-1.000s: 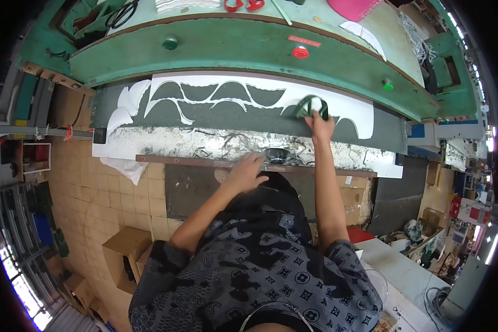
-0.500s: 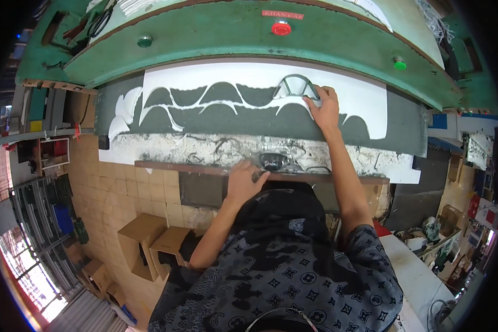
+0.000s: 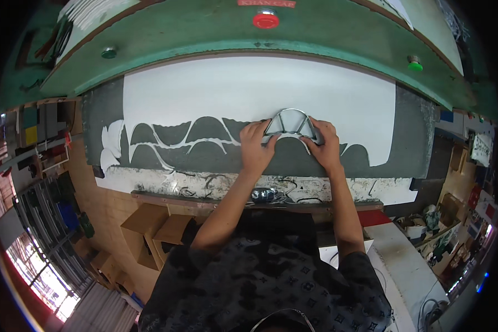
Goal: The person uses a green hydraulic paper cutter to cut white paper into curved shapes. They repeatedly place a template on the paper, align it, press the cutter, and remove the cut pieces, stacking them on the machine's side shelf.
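Green beam: it (image 3: 193,33) spanned the far side of my work, its face rising just behind the sheet.
Dark mat: the grey bed (image 3: 412,133) lay under everything I handled and showed through the arched gaps.
White sheet: it (image 3: 216,86) lay on the mat, whole across its far part, with scalloped gaps and thin curved strips along its near side.
Scuffed ledge: the white, dark-marked strip (image 3: 216,181) ran between the mat and my body, beneath my forearms.
Left hand: mine (image 3: 254,145) pinched the frame's left end, fingers along the outer side, thumb at the near corner.
Right hand: mine (image 3: 326,145) pinched the opposite end in the same way, thumb at the near right corner.
Loose white pieces: they (image 3: 114,138) overlapped one another at the mat's left side, well apart from my hands.
Arched metal frame: it (image 3: 281,123) sat between my hands at the sheet's near edge, curve facing away from me, just beyond an arched gap; I could not tell whether its whole rim touched.
Good placing: I judged that even pressure from both ends, a level rim, fingertips clear of its underside and only a narrow strip beside the gap served best.
Red button: it (image 3: 265,20) stood on the beam's face, well beyond my fingers.
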`<state>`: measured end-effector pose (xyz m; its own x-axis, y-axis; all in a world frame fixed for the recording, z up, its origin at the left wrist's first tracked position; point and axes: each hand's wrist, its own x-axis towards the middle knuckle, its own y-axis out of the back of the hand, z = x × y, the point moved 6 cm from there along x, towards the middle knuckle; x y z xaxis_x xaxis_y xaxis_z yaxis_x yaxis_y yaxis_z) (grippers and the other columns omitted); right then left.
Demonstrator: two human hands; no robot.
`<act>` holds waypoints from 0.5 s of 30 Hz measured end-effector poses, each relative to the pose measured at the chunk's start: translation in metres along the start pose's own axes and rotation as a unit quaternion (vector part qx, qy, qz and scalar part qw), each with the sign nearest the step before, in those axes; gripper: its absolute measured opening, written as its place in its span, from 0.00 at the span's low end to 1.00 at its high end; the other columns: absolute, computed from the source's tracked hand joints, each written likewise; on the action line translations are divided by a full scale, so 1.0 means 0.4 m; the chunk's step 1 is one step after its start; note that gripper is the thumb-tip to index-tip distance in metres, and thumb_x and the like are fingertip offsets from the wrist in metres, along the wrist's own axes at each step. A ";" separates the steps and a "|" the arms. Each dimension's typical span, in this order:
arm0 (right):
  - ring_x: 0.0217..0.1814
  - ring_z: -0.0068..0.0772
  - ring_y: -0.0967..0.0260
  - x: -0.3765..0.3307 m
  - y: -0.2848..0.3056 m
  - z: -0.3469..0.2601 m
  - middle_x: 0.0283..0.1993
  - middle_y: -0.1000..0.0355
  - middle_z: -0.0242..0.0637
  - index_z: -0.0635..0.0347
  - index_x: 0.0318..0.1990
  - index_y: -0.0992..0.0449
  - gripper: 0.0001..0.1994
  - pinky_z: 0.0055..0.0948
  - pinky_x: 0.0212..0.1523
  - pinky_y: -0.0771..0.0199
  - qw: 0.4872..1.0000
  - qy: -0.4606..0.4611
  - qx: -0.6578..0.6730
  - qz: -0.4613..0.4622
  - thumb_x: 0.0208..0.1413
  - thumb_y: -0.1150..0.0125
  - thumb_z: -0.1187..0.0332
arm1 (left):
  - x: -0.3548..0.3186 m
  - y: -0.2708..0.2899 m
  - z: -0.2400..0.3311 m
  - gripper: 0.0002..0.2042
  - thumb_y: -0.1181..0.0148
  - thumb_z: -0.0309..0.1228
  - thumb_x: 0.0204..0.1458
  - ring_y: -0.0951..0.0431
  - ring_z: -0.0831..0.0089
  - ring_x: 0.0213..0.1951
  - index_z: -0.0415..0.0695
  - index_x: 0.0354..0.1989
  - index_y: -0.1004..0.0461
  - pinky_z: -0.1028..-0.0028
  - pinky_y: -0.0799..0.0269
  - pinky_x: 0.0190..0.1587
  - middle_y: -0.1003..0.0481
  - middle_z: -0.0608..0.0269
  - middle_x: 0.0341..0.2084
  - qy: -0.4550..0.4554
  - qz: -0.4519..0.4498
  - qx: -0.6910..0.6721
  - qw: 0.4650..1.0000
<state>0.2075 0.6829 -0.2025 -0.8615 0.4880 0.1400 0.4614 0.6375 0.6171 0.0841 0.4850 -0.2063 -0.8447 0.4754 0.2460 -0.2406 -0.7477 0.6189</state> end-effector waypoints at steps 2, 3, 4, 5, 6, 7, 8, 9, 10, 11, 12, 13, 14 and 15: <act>0.53 0.46 0.26 -0.008 0.006 0.021 0.52 0.22 0.43 0.57 0.62 0.20 0.32 0.38 0.56 0.25 0.999 -0.016 -0.003 -0.031 0.45 0.18 0.70 | -0.011 -0.004 -0.017 0.26 0.20 0.34 0.43 0.24 0.54 0.55 0.42 0.53 0.18 0.57 0.30 0.58 0.19 0.53 0.46 -0.019 -0.012 0.008 1.000; 0.54 0.46 0.26 -0.015 0.007 0.028 0.52 0.22 0.43 0.57 0.62 0.21 0.32 0.38 0.56 0.25 0.999 -0.023 -0.003 -0.046 0.46 0.18 0.70 | -0.014 -0.003 -0.017 0.26 0.19 0.34 0.43 0.24 0.55 0.55 0.42 0.53 0.18 0.57 0.30 0.58 0.19 0.53 0.46 -0.029 -0.018 0.012 0.999; 0.54 0.46 0.25 -0.023 0.010 0.030 0.53 0.22 0.43 0.56 0.62 0.21 0.32 0.38 0.56 0.24 0.999 -0.018 -0.012 -0.046 0.46 0.19 0.71 | -0.019 -0.007 -0.016 0.26 0.19 0.34 0.42 0.24 0.55 0.54 0.42 0.52 0.18 0.58 0.30 0.58 0.18 0.54 0.46 -0.031 -0.019 0.015 0.999; 0.55 0.45 0.25 -0.024 0.014 0.027 0.53 0.22 0.44 0.56 0.63 0.21 0.32 0.38 0.55 0.24 0.999 -0.010 -0.020 -0.045 0.46 0.19 0.71 | -0.019 -0.007 -0.013 0.25 0.19 0.34 0.42 0.23 0.55 0.54 0.42 0.51 0.17 0.58 0.30 0.58 0.18 0.54 0.46 -0.034 -0.017 0.019 0.999; 0.55 0.45 0.25 -0.025 0.015 0.024 0.53 0.22 0.44 0.56 0.63 0.21 0.32 0.37 0.55 0.23 0.999 -0.002 -0.029 -0.045 0.46 0.20 0.71 | -0.019 -0.007 -0.011 0.25 0.18 0.34 0.41 0.23 0.56 0.53 0.42 0.50 0.17 0.58 0.29 0.57 0.18 0.54 0.46 -0.036 -0.015 0.023 0.999; 0.55 0.45 0.25 -0.025 0.016 0.020 0.52 0.22 0.44 0.56 0.63 0.20 0.32 0.37 0.54 0.23 0.999 0.004 -0.026 -0.038 0.47 0.20 0.72 | -0.021 -0.004 -0.009 0.24 0.18 0.33 0.40 0.22 0.56 0.51 0.43 0.48 0.16 0.60 0.28 0.56 0.17 0.55 0.44 -0.034 0.000 0.019 0.999; 0.54 0.44 0.25 -0.023 0.019 0.018 0.52 0.22 0.44 0.55 0.63 0.20 0.31 0.36 0.53 0.23 0.999 0.010 -0.025 -0.029 0.47 0.20 0.72 | -0.018 -0.002 -0.001 0.23 0.17 0.32 0.40 0.21 0.57 0.50 0.43 0.47 0.16 0.62 0.27 0.55 0.17 0.56 0.42 -0.033 0.015 0.012 0.999; 0.54 0.44 0.25 -0.021 0.023 0.015 0.52 0.22 0.44 0.55 0.63 0.20 0.31 0.36 0.52 0.22 0.999 0.016 -0.024 -0.021 0.47 0.21 0.73 | -0.015 0.002 0.005 0.22 0.16 0.31 0.39 0.20 0.58 0.48 0.44 0.45 0.15 0.63 0.26 0.53 0.16 0.57 0.40 -0.032 0.031 0.006 0.999; 0.54 0.44 0.26 -0.022 0.024 0.018 0.50 0.21 0.44 0.55 0.63 0.20 0.31 0.37 0.53 0.23 1.000 0.010 -0.011 -0.015 0.47 0.21 0.73 | -0.011 0.005 0.009 0.22 0.16 0.31 0.39 0.20 0.59 0.47 0.44 0.45 0.15 0.63 0.26 0.53 0.16 0.57 0.40 -0.033 0.033 0.010 0.999; 0.55 0.45 0.26 -0.025 0.022 0.023 0.49 0.21 0.43 0.55 0.62 0.19 0.31 0.39 0.54 0.23 1.000 0.004 0.004 -0.011 0.47 0.21 0.72 | -0.011 0.007 0.012 0.22 0.16 0.31 0.38 0.20 0.59 0.46 0.43 0.45 0.15 0.63 0.26 0.52 0.16 0.58 0.40 -0.034 0.035 0.015 0.999; 0.55 0.45 0.26 -0.028 0.022 0.028 0.47 0.20 0.42 0.55 0.62 0.19 0.31 0.40 0.54 0.24 1.000 -0.002 0.018 -0.008 0.47 0.21 0.72 | -0.012 0.010 0.015 0.22 0.16 0.30 0.38 0.20 0.59 0.45 0.43 0.45 0.15 0.63 0.25 0.51 0.15 0.58 0.40 -0.034 0.038 0.019 0.999; 0.55 0.45 0.26 -0.031 0.021 0.032 0.46 0.20 0.43 0.56 0.61 0.19 0.30 0.40 0.54 0.24 1.000 -0.001 0.010 -0.007 0.47 0.21 0.72 | -0.011 0.011 0.016 0.22 0.16 0.30 0.38 0.20 0.59 0.44 0.43 0.45 0.15 0.63 0.25 0.50 0.15 0.58 0.40 -0.033 0.037 0.018 0.999; 0.54 0.45 0.26 -0.033 0.020 0.033 0.45 0.20 0.43 0.57 0.61 0.18 0.29 0.39 0.54 0.23 1.000 0.000 0.001 -0.006 0.47 0.21 0.73 | -0.009 0.011 0.015 0.22 0.16 0.30 0.38 0.20 0.60 0.43 0.43 0.45 0.15 0.63 0.25 0.49 0.15 0.58 0.39 -0.033 0.035 0.017 0.999; 0.53 0.45 0.26 -0.035 0.020 0.032 0.44 0.20 0.43 0.58 0.60 0.18 0.28 0.39 0.53 0.23 1.000 0.002 -0.007 -0.005 0.47 0.21 0.73 | -0.010 0.012 0.014 0.22 0.16 0.30 0.38 0.20 0.60 0.42 0.42 0.45 0.15 0.63 0.25 0.48 0.15 0.59 0.39 -0.033 0.033 0.016 0.999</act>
<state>0.2259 0.6888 -0.2096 -0.8670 0.4795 0.1360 0.4494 0.6343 0.6291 0.0890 0.4822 -0.2000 -0.8252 0.4548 0.3350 -0.1688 -0.7645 0.6221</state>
